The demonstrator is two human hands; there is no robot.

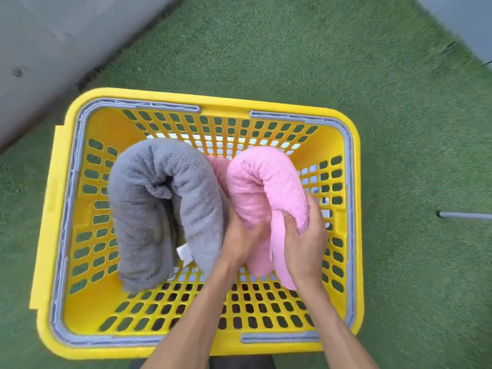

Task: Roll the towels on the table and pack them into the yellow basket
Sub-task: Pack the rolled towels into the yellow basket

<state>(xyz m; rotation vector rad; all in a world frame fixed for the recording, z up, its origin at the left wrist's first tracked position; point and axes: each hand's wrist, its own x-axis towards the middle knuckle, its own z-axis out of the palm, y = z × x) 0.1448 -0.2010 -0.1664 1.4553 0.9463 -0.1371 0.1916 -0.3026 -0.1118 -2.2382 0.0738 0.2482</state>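
Reaching down into the perforated yellow plastic basket [354, 235], we've got both hands on the rolled pink terry towel [262, 187]. Our left hand [241, 239] curls against its inner side, our right hand [304, 235] grips its outer end, fingers wrapped into the cloth. It arches bent double in the basket's right half, touching the rolled grey terry towel [149, 198] on the left. Packing step, we'd say; next comes tucking the loose ends down, then letting go. Beyond lies green artificial turf [292, 49].

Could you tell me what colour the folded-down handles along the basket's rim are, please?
Grey: the handles lie along the rim of the yellow basket, seen clearly in the head view.
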